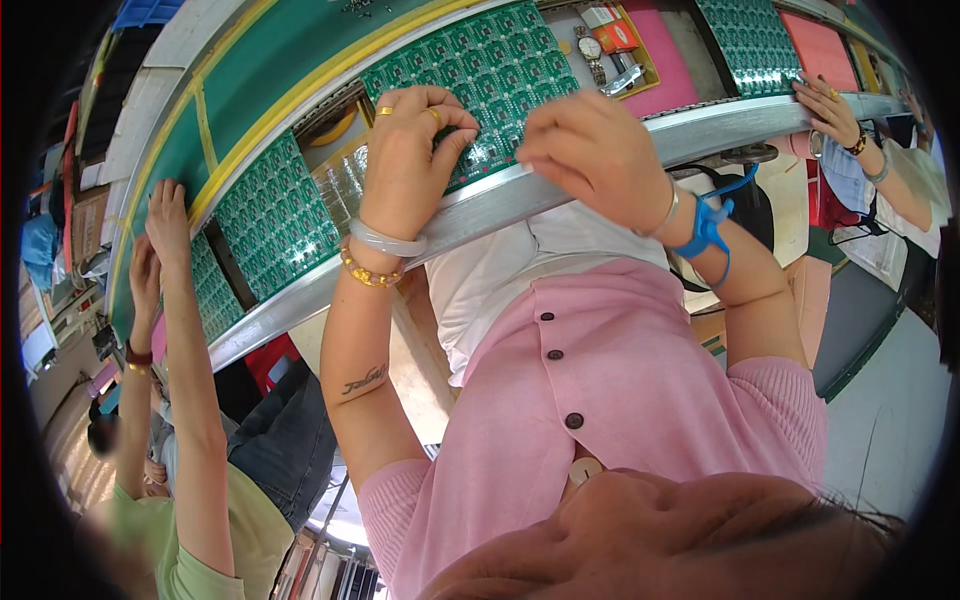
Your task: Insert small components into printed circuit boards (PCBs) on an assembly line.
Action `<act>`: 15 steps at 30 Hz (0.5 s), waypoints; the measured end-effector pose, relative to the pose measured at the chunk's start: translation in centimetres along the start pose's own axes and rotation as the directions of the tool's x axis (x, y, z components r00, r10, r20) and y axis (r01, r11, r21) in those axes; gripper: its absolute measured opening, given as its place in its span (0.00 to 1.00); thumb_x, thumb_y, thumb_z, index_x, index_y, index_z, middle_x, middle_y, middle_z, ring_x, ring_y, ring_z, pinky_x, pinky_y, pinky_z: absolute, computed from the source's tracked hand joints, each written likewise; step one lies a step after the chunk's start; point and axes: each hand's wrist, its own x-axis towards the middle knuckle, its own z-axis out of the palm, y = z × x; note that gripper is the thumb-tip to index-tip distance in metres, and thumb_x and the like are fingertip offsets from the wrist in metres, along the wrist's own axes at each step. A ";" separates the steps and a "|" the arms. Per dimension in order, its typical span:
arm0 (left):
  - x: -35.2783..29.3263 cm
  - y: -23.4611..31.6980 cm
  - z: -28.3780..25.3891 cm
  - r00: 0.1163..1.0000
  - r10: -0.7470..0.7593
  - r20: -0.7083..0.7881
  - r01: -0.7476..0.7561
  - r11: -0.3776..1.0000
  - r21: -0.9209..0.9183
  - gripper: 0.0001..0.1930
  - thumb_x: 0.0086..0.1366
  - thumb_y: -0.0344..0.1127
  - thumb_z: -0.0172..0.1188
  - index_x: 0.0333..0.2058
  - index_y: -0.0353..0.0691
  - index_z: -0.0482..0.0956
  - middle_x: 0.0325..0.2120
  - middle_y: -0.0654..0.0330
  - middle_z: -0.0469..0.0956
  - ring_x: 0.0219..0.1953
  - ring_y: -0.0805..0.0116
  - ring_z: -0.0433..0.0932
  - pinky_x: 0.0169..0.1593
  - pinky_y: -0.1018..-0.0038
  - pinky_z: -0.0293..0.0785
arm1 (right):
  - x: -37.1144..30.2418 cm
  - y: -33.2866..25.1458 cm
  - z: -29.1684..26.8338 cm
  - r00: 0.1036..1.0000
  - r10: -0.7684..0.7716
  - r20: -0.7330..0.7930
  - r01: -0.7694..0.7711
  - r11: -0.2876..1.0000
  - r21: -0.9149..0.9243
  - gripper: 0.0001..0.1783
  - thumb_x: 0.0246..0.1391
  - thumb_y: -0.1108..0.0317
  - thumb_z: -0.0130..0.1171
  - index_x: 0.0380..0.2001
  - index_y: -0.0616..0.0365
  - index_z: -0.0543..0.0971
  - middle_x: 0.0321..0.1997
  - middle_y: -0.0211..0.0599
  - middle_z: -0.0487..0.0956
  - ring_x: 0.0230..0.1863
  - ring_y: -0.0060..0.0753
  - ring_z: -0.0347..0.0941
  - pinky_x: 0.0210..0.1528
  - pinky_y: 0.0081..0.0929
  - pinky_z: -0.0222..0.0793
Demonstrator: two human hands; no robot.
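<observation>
A large green circuit board panel [490, 70], covered in a grid of small dark components, lies in front of me on the work line. Over its left part rests my left hand [415, 150], closed, thumb and forefinger pinched together above the near edge. Whatever sits in that pinch, if anything, is too small to make out. Close by on the right is my right hand [598, 155], also closed, its fingertips drawn together just over the panel's near right edge. Its fingers hide what they may hold.
A metal rail [470, 208] runs along the near side. Beyond my right hand, a yellow tray [648, 62] holds a wristwatch [590, 50] and small boxes. More board panels [278, 215] lie along the line. Co-workers' hands are at left [165, 225] and right [830, 108].
</observation>
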 end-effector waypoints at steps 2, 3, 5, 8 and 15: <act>0.2 0.4 0.4 1.000 -0.022 0.023 0.022 1.000 0.008 0.05 0.48 0.27 0.62 0.27 0.37 0.80 0.33 0.58 0.74 0.40 0.55 0.68 0.43 0.64 0.66 | -2.3 -0.7 0.9 1.000 0.030 0.005 -0.030 0.998 0.054 0.09 0.38 0.69 0.63 0.27 0.49 0.76 0.31 0.23 0.73 0.32 0.29 0.68 0.35 0.27 0.64; 0.2 0.6 0.5 0.999 -0.020 0.027 0.020 1.000 0.006 0.05 0.48 0.27 0.62 0.27 0.37 0.80 0.33 0.58 0.74 0.40 0.55 0.68 0.43 0.64 0.66 | -3.3 -1.0 1.4 0.998 0.054 0.014 -0.055 0.992 0.114 0.09 0.38 0.69 0.63 0.26 0.48 0.76 0.30 0.22 0.73 0.30 0.28 0.68 0.32 0.26 0.63; 0.3 0.8 0.7 1.000 -0.010 0.021 0.008 0.997 0.078 0.05 0.49 0.28 0.62 0.27 0.38 0.80 0.33 0.58 0.74 0.40 0.56 0.68 0.43 0.65 0.66 | -4.6 -1.5 1.5 0.999 0.026 0.022 -0.027 0.999 0.047 0.09 0.38 0.69 0.64 0.26 0.47 0.76 0.29 0.21 0.73 0.29 0.26 0.68 0.32 0.25 0.62; 0.3 1.0 0.9 0.999 -0.026 0.034 0.023 0.994 0.103 0.04 0.49 0.28 0.62 0.26 0.37 0.80 0.33 0.57 0.74 0.40 0.55 0.68 0.43 0.65 0.66 | -5.1 -1.6 1.9 1.000 0.003 -0.002 -0.003 1.000 -0.021 0.09 0.37 0.68 0.64 0.26 0.45 0.76 0.28 0.19 0.73 0.28 0.24 0.67 0.31 0.23 0.61; 0.2 1.2 1.2 0.999 -0.028 0.020 0.024 0.987 0.160 0.05 0.48 0.28 0.62 0.26 0.37 0.80 0.33 0.57 0.74 0.41 0.55 0.68 0.43 0.65 0.66 | -5.4 -1.3 2.5 0.998 -0.006 -0.056 0.005 1.000 -0.027 0.09 0.36 0.65 0.65 0.27 0.44 0.80 0.29 0.19 0.74 0.27 0.25 0.67 0.27 0.26 0.58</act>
